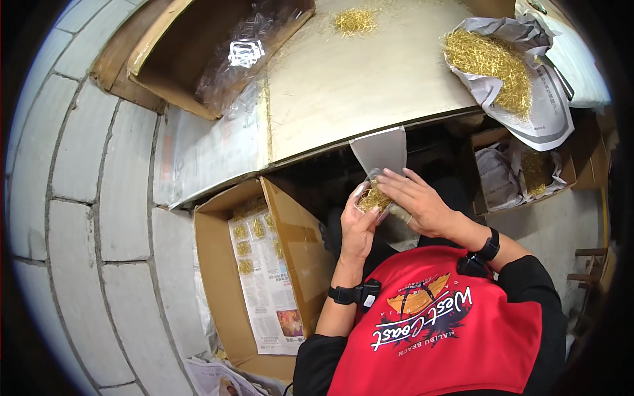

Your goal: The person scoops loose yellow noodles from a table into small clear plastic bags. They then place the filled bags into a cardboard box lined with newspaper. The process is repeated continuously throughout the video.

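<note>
My left hand [357, 228] is closed around a small clear plastic box filled with thin gold metal shreds [374, 198]. Stretched out flat, the fingers of my right hand [417, 201] lie over the box's right side and touch it, hiding part of it. Just beyond both hands, a grey flat panel [381, 149] hangs at the table's front edge. Left of my hands stands an open cardboard box [298, 254] lined with newspaper [264, 310], where several small clear boxes of gold shreds [246, 266] lie in rows.
On the table [330, 86] sit a small gold heap [355, 22] and a larger gold pile [492, 69] on crumpled paper. A tilted carton [168, 56] holds clear plastic boxes [246, 53] at the far left. Another carton [485, 203] with paper stands below the table's right end.
</note>
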A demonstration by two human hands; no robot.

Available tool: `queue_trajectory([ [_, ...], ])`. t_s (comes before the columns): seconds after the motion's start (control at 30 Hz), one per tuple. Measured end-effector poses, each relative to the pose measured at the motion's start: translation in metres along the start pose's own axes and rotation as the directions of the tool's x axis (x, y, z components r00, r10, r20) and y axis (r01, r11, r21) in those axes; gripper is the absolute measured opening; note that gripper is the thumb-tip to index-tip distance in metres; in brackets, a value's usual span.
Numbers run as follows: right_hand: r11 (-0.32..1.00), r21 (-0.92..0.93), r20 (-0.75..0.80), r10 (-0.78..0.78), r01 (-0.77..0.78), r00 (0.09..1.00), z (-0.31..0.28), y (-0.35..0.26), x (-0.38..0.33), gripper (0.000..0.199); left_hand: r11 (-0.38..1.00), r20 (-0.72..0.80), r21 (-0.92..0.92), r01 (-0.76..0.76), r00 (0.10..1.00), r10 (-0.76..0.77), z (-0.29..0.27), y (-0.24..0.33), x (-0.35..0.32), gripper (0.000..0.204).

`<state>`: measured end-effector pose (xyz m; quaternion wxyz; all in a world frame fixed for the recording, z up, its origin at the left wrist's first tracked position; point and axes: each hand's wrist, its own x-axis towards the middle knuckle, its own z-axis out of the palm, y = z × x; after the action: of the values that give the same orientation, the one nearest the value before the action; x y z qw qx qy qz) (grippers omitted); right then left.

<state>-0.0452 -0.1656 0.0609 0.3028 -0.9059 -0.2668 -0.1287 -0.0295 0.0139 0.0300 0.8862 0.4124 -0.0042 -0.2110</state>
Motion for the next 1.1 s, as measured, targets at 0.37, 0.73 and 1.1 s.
queue_trajectory([
  [0.37,0.979,-0.158,0.081,-0.120,0.131,0.990,-0.002,-0.016,0.024,0.056,0.999,0.019,0.010,-0.034,0.999,0.034,0.008,0.022,0.006,0.044],
  [0.73,0.951,0.219,-0.219,-0.172,0.220,0.961,-0.021,-0.056,0.089,0.046,0.913,-0.181,0.240,-0.329,0.909,0.375,-0.045,0.156,-0.050,0.044],
  [1.1,0.949,0.298,0.037,0.096,-0.102,0.995,0.019,-0.021,0.088,0.050,0.983,-0.939,0.145,-0.116,0.298,0.173,-0.271,0.140,-0.123,0.029],
])
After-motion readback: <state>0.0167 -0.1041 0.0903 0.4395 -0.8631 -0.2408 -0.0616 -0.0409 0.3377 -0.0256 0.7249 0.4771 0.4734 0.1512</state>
